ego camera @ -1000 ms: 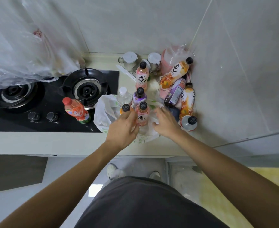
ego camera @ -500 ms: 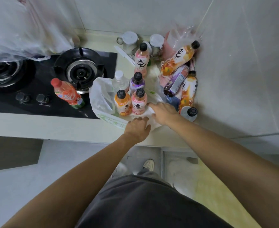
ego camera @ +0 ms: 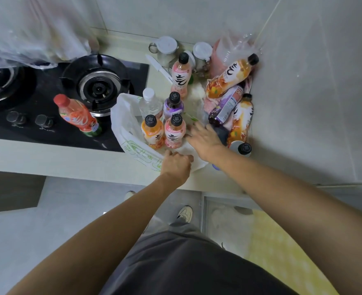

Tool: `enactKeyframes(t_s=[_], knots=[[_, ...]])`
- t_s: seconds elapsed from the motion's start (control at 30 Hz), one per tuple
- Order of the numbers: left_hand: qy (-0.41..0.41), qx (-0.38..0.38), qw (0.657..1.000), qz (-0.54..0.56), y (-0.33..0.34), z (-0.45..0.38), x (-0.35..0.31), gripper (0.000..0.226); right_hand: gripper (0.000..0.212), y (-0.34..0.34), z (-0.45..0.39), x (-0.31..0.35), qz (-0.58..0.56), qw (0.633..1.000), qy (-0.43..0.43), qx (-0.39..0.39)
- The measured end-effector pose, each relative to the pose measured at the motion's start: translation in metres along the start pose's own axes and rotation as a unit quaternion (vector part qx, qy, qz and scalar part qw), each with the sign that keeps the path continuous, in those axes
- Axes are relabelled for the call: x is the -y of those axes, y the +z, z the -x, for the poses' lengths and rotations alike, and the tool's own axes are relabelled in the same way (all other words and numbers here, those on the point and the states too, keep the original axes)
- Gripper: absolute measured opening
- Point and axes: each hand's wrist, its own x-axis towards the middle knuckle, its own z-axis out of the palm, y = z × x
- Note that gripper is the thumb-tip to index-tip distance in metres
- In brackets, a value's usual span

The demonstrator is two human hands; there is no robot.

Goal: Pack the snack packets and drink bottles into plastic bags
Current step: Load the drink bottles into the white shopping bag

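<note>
Head view, straight down on a pale counter [ego camera: 48,158] tucked into a corner of grey tiled walls [ego camera: 316,86]. At 9 o'clock, set into the counter: a black gas hob [ego camera: 37,99] with two burners and two knobs. At 10 o'clock, hanging over the hob: a clear plastic sheet [ego camera: 26,30]. On the hob's near right part, a red-capped bottle [ego camera: 77,116], tilted. At centre, a white bag [ego camera: 131,135] with green print, mouth open, four bottles upright inside: clear bottle [ego camera: 150,103] and purple bottle [ego camera: 173,105] behind, orange bottle [ego camera: 152,130] and pink bottle [ego camera: 175,130] in front, touching one another. At 12 o'clock, outside the bag, a second pink bottle [ego camera: 180,75] upright, with two white-lidded jars [ego camera: 166,50] and a white knife [ego camera: 158,69] just behind. At 2 o'clock, in the corner: a heap of leaning bottles [ego camera: 229,79] and a clear bag [ego camera: 237,50] over something pink. At 3 o'clock, just beside the heap, a small black-capped bottle [ego camera: 244,149], upright.

Left hand [ego camera: 176,166] at the bag's near edge, fingers curled onto the plastic, gripping it. Right hand [ego camera: 205,135] at the bag's right side, fingers stretched forward and loose, resting on the plastic beside the pink bottle, clasping nothing. At 6 o'clock: dark shorts, a grey floor [ego camera: 26,241], one white shoe [ego camera: 185,211]. At 4 o'clock, a yellow patterned mat [ego camera: 282,252].
</note>
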Motion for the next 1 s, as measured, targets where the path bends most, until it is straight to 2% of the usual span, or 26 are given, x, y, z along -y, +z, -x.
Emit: enactKeyframes(t_s=[0.1, 0.2, 0.23, 0.3, 0.37, 0.57, 0.67, 0.77, 0.83, 0.87, 1.0], knots=[[-0.011, 0.021, 0.998, 0.062, 0.0, -0.002, 0.0, 0.031, 0.044, -0.003, -0.009, -0.006, 0.025, 0.998, -0.026, 0.049], [-0.023, 0.028, 0.995, 0.098, 0.0, -0.004, 0.001, 0.034, 0.034, -0.008, -0.018, -0.016, 0.035, 0.995, -0.001, 0.089], [-0.022, 0.025, 0.994, 0.101, 0.0, -0.005, 0.001, 0.03, 0.038, -0.008, -0.021, -0.02, 0.038, 0.995, 0.009, 0.09], [-0.023, 0.025, 0.994, 0.105, 0.0, -0.007, 0.0, 0.025, 0.063, -0.007, -0.027, -0.026, 0.046, 0.993, 0.025, 0.107], [-0.025, 0.036, 0.995, 0.091, 0.002, -0.009, -0.001, 0.037, 0.084, -0.007, -0.029, -0.029, 0.06, 0.989, 0.03, 0.129], [-0.064, 0.077, 0.995, 0.03, 0.009, -0.013, -0.002, 0.073, 0.107, 0.0, -0.028, -0.032, 0.114, 0.979, 0.056, 0.161], [-0.058, 0.087, 0.994, 0.011, 0.007, -0.01, -0.004, 0.069, 0.117, 0.0, -0.026, -0.037, 0.098, 0.982, 0.047, 0.151], [-0.028, 0.042, 0.999, 0.005, 0.0, -0.003, -0.007, 0.056, 0.131, -0.006, -0.022, -0.043, 0.044, 0.992, 0.0, 0.116], [0.001, -0.001, 1.0, 0.013, -0.008, 0.003, -0.011, 0.05, 0.124, -0.017, -0.014, -0.046, -0.025, 0.995, -0.012, 0.093], [0.014, -0.018, 1.0, 0.017, -0.012, 0.007, -0.012, 0.049, 0.113, -0.023, -0.009, -0.047, -0.064, 0.995, -0.009, 0.08], [0.064, -0.054, 0.996, 0.04, -0.032, 0.017, -0.017, 0.049, 0.056, -0.041, 0.017, -0.054, -0.197, 0.98, 0.042, -0.01]])
